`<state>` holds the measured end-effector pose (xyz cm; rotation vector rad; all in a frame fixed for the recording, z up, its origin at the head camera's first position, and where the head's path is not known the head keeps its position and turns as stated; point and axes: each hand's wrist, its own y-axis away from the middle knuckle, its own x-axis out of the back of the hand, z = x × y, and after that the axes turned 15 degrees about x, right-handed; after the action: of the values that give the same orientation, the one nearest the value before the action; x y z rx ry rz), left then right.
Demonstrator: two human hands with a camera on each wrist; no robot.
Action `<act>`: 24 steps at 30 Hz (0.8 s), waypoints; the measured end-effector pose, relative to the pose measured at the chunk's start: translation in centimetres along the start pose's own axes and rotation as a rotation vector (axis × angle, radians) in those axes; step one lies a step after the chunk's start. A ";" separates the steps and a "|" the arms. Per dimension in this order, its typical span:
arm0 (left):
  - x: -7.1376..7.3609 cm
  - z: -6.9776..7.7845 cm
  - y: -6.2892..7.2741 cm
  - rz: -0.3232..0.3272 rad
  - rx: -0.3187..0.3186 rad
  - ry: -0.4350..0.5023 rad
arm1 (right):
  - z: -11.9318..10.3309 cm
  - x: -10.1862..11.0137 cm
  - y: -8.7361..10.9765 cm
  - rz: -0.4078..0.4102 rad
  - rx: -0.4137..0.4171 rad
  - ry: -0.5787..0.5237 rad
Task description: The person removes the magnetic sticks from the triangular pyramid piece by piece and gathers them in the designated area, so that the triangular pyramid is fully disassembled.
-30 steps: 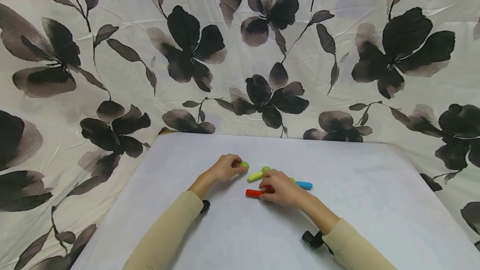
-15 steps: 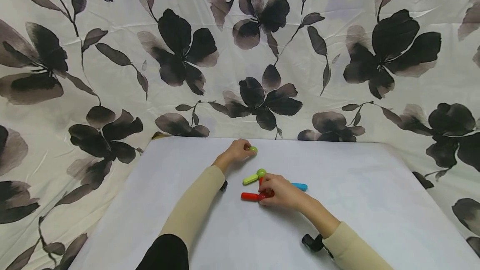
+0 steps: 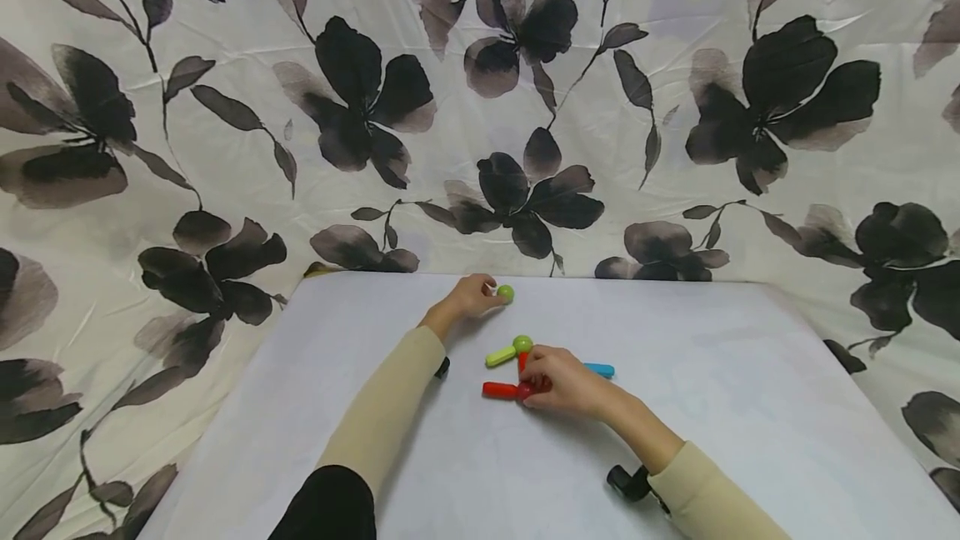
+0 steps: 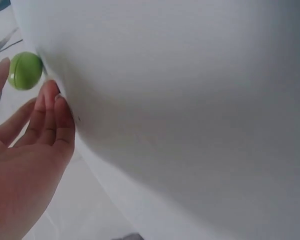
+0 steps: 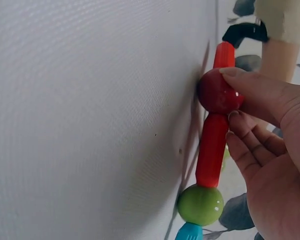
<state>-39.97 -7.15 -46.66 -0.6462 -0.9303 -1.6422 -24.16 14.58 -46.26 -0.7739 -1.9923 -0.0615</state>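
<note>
My left hand (image 3: 468, 298) is at the far edge of the table, its fingers loosely bent beside a loose green ball (image 4: 25, 71). In the left wrist view, a gap shows between the fingers and the ball. My right hand (image 3: 566, 382) pinches a dark red ball (image 5: 219, 91) with thumb and fingers. Red sticks run from that ball on both sides, one red stick (image 5: 212, 150) reaching another green ball (image 5: 200, 205). A blue stick (image 3: 600, 370) extends from there. Behind the right hand, a yellow-green stick (image 3: 501, 357) meets a green ball (image 3: 522, 344).
A white-covered table (image 3: 720, 407) lies under everything, its far edge close behind the left hand. Floral cloth (image 3: 660, 107) hangs beyond that edge. A black wrist camera (image 3: 628, 482) sits below the right forearm.
The left hand moved away toward the table's far edge with a green ball, and its fingers have now loosened from it. The right hand stays at the red ball.
</note>
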 end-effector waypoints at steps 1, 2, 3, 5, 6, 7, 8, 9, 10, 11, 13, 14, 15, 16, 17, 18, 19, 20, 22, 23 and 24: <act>0.2 -0.2 0.4 -0.001 -0.005 -0.003 | 0.0 0.0 0.0 0.001 -0.001 -0.001; 0.4 -0.4 0.8 -0.002 -0.010 -0.005 | 0.0 0.0 0.0 0.000 -0.005 -0.005; 0.6 -0.7 1.3 -0.004 -0.016 -0.006 | 0.0 0.0 0.0 0.002 -0.002 -0.003; 1.1 -1.2 2.4 -0.014 -0.034 -0.006 | 0.0 0.0 0.0 0.002 0.007 -0.001; 1.3 -1.5 3.0 -0.022 -0.047 -0.008 | 0.0 0.0 0.0 0.001 0.012 0.000; 1.4 -1.7 3.6 -0.033 -0.058 -0.012 | 0.0 0.0 0.0 0.001 0.013 0.002; 1.6 -2.0 4.1 -0.048 -0.070 -0.017 | -0.1 0.1 0.0 0.001 0.013 0.004; 1.7 -2.3 4.7 -0.063 -0.091 -0.024 | -0.1 0.2 0.0 0.002 0.010 0.007; 1.8 -2.5 5.3 -0.084 -0.111 -0.027 | -0.1 0.3 0.0 0.004 0.008 0.009; 1.9 -2.7 5.8 -0.103 -0.133 -0.032 | -0.1 0.4 0.0 0.006 0.006 0.011; 2.0 -2.9 7.0 -0.140 -0.190 -0.035 | -0.2 0.6 0.0 0.009 0.000 0.019; 2.0 -3.0 7.7 -0.157 -0.219 -0.033 | -0.2 0.7 0.0 0.008 -0.004 0.023; 2.0 -3.1 8.3 -0.174 -0.243 -0.030 | -0.2 0.8 0.0 0.008 -0.005 0.024; 2.0 -3.1 9.0 -0.190 -0.263 -0.026 | -0.2 0.8 0.0 0.008 -0.004 0.028; 2.0 -3.2 9.6 -0.205 -0.282 -0.025 | -0.2 0.8 -0.1 0.007 -0.002 0.030; 1.9 -3.2 10.2 -0.221 -0.295 -0.025 | -0.1 0.8 -0.1 0.006 0.003 0.033; 1.7 -3.3 10.8 -0.236 -0.304 -0.028 | -0.1 0.7 -0.1 0.005 0.004 0.034; 1.5 -3.4 11.3 -0.255 -0.307 -0.026 | -0.1 0.6 -0.1 0.005 0.009 0.034; 1.0 -3.7 12.0 -0.279 -0.321 -0.031 | 0.0 0.4 0.0 0.006 0.013 0.034; 0.8 -3.8 12.3 -0.289 -0.326 -0.032 | 0.0 0.2 0.0 0.006 0.012 0.032; 0.5 -4.0 12.6 -0.298 -0.331 -0.030 | 0.0 0.1 0.0 0.005 0.011 0.029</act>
<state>-27.73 -12.07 -45.31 -0.7852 -0.8102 -2.0844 -24.21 14.61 -46.23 -0.7671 -1.9617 -0.0577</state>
